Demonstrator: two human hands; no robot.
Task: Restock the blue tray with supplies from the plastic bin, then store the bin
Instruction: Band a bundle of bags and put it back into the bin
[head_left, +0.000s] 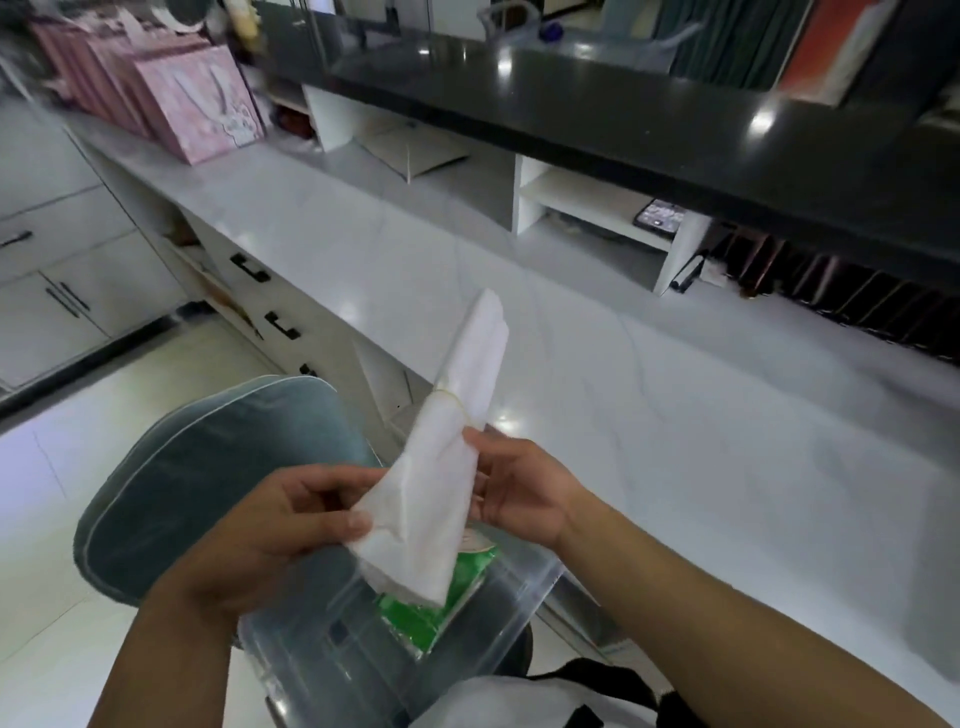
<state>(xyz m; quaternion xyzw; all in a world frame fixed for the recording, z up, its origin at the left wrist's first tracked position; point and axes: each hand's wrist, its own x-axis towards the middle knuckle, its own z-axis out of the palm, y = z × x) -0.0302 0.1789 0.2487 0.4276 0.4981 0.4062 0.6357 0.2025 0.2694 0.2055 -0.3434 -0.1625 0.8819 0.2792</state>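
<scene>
I hold a white bundle of folded bags or tissue (452, 447), tied round its middle with a thin rubber band, upright above the clear plastic bin (524, 608). My left hand (291, 525) pinches the bundle's lower left corner. My right hand (519, 488) grips its right side at the band. The bin rests on a grey-blue chair (208, 478) below my hands, and a green packet (426, 608) lies inside it. No blue tray is in view.
A long white marble-look counter (623, 364) runs along the right, with a black upper shelf (623, 119) above white cubbies. A phone (658, 215) lies on a cubby shelf. Pink gift bags (197, 104) stand at the far left end. White drawers (254, 291) sit under the counter.
</scene>
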